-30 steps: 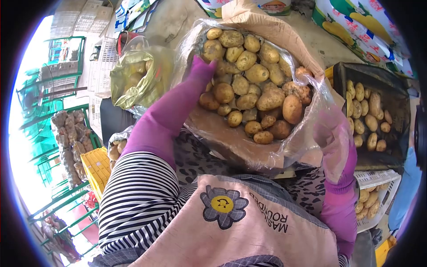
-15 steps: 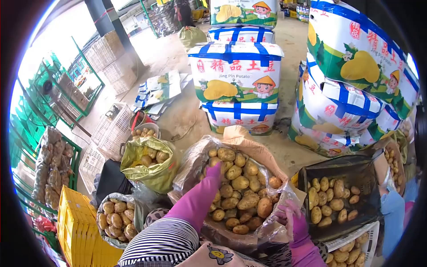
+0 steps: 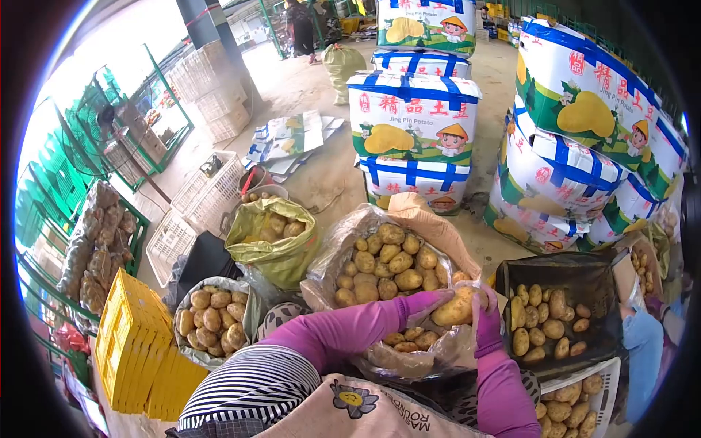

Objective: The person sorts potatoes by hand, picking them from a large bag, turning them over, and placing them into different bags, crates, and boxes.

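Here, I have large potato (image 3: 453,311) pinched between left hand (image 3: 434,298) and right hand (image 3: 487,308), one at each side; left fingers partly hidden. Potato sits above near part of plastic-lined container (image 3: 420,209), smaller potatoes (image 3: 393,261) heaped inside. Right of container: black-lined crate (image 3: 606,292), potatoes in it. Left: green sack (image 3: 283,269), then stacked yellow crates (image 3: 131,350). Farther out, I see Jing Pin Potato cartons (image 3: 416,120) piled up.
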